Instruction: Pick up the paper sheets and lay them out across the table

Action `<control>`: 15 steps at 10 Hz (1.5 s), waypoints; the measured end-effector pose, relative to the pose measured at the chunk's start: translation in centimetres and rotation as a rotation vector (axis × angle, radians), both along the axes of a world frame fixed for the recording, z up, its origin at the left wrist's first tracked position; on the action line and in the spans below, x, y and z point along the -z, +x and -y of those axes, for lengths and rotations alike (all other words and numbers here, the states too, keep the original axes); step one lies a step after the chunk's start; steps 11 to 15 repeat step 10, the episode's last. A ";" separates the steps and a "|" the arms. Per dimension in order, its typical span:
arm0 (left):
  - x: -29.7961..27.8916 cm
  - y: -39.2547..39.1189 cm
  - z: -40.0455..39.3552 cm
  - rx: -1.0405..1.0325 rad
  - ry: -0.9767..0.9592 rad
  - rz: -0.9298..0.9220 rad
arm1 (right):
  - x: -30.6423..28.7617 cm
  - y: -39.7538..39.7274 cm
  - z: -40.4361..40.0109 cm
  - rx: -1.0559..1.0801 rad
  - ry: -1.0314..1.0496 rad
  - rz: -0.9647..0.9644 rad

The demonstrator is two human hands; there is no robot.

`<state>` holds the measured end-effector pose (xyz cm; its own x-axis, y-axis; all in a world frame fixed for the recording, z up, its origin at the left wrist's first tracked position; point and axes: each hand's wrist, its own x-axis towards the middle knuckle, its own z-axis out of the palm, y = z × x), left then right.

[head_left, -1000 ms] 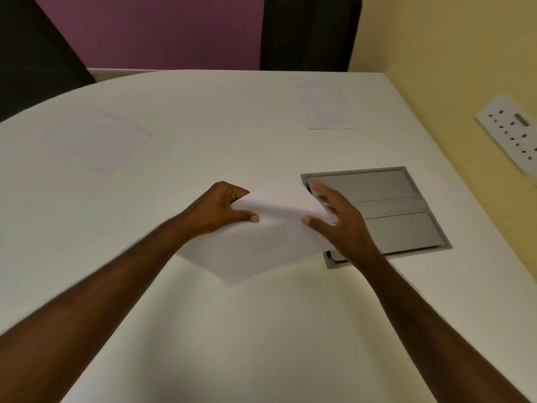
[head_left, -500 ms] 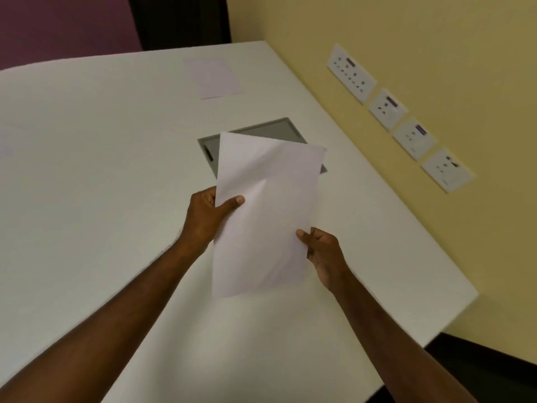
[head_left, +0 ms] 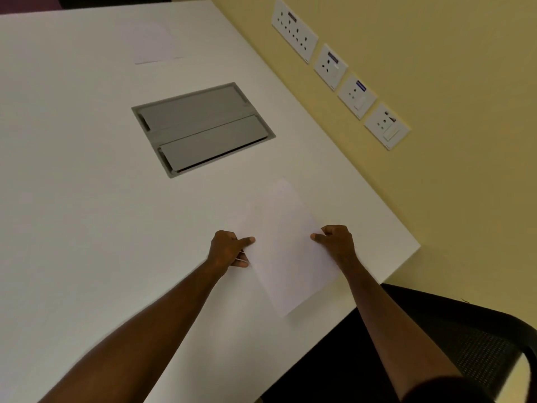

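Far paper sheet [head_left: 154, 43] beyond the grey hatch [head_left: 203, 129]: faint, edges barely readable. Left hand [head_left: 229, 251] fingers tucked under near sheet [head_left: 287, 251], hidden. Chair [head_left: 479, 344] cut off at frame edge.

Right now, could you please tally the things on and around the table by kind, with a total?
Paper sheets: 2, one held by both hands, one lying at the far end
Grey cable hatch in the table: 1
Wall socket plates: 4
Black chair: 1
Total: 8
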<state>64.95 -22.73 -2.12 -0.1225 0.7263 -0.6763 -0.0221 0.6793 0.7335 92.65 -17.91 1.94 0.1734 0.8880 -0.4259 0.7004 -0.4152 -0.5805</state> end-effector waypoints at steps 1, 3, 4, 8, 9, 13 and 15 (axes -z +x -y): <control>2.2 2.0 0.3 0.058 -0.034 -0.101 | 2.2 1.1 0.1 -0.006 -0.013 0.083; 5.3 4.0 1.1 0.240 -0.064 -0.366 | 5.8 1.6 1.0 0.036 -0.042 0.212; 5.5 4.5 1.4 0.354 -0.052 -0.577 | 6.4 1.4 1.7 0.003 0.031 0.362; 3.0 2.4 2.4 0.416 0.064 -0.864 | 5.1 0.1 2.6 0.134 0.172 0.462; 0.2 0.1 2.7 0.297 0.427 -0.887 | 2.7 -2.0 2.1 0.040 0.362 0.490; -2.9 -3.5 0.6 0.353 0.759 -1.077 | -0.8 -6.5 -0.4 -0.113 0.585 0.401; -2.9 -3.5 0.6 0.353 0.759 -1.077 | -0.8 -6.5 -0.4 -0.113 0.585 0.401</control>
